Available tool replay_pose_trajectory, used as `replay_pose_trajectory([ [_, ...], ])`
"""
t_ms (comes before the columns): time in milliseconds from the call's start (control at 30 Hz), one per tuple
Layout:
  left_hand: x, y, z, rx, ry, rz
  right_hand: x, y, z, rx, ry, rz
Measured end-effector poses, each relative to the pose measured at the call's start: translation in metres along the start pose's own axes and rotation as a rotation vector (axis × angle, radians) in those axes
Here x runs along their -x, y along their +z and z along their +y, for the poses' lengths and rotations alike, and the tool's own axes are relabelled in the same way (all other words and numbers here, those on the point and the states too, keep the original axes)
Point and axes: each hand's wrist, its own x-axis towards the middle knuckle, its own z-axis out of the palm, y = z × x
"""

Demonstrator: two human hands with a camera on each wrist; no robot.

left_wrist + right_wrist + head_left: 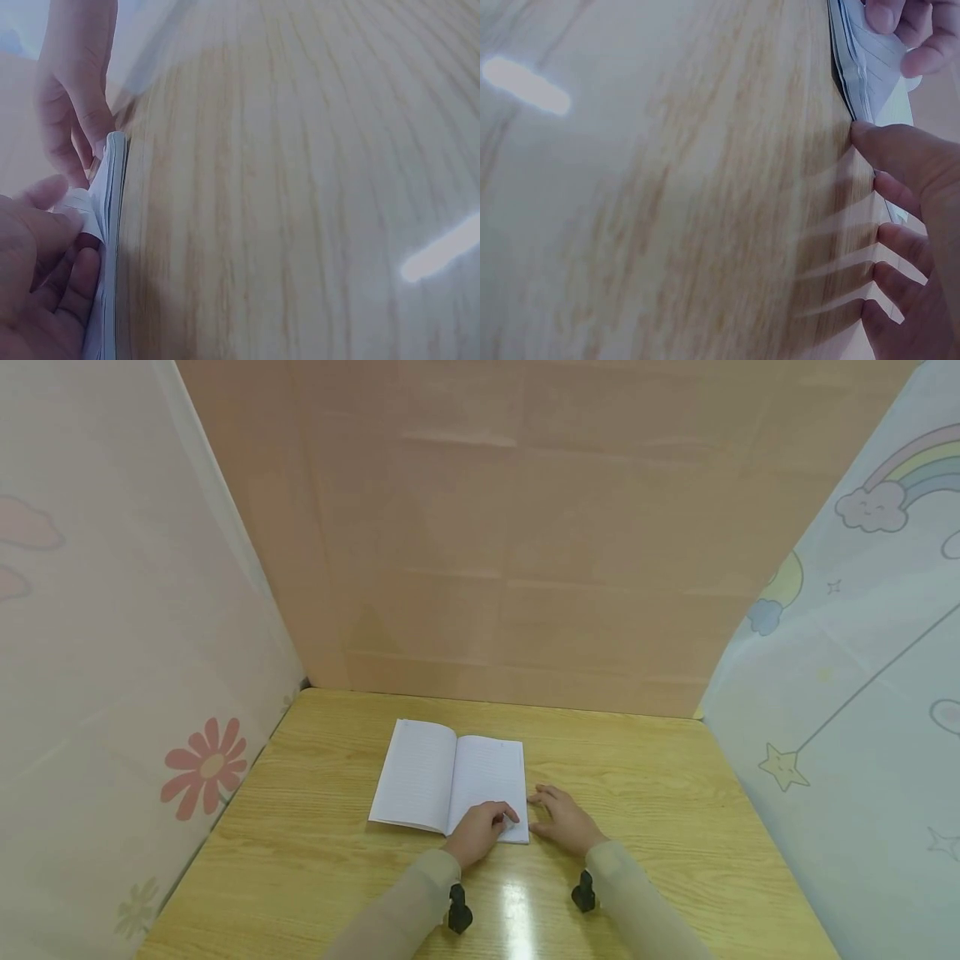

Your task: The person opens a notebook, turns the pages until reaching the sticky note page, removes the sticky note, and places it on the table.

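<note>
An open notebook with lined white pages lies on the wooden table. Over the lower part of its right-hand page is my left hand. In the left wrist view, the thumb and fingers of that hand pinch a lifted, bent page corner. My right hand rests just off the notebook's right edge, fingers spread and fingertips down on the table. Its thumb touches the notebook's corner in the right wrist view.
Wood-grain tabletop surrounds the notebook. A plain orange-brown sheet stands at the back. Patterned sheets flank the table, with a red flower on the left and a star on the right. Small black devices sit at both wrists.
</note>
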Motion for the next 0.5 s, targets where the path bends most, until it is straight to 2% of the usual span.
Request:
replay_pose_trajectory([
  [267, -0.0008, 0.0021, -0.0032, 0.009, -0.011, 0.008, 0.0015, -0.0022, -0.0025, -0.021, -0.001, -0.008],
  [500, -0.0005, 0.0002, -0.0039, 0.081, -0.037, 0.014, 0.0017, -0.0020, -0.0020, -0.020, -0.012, -0.007],
])
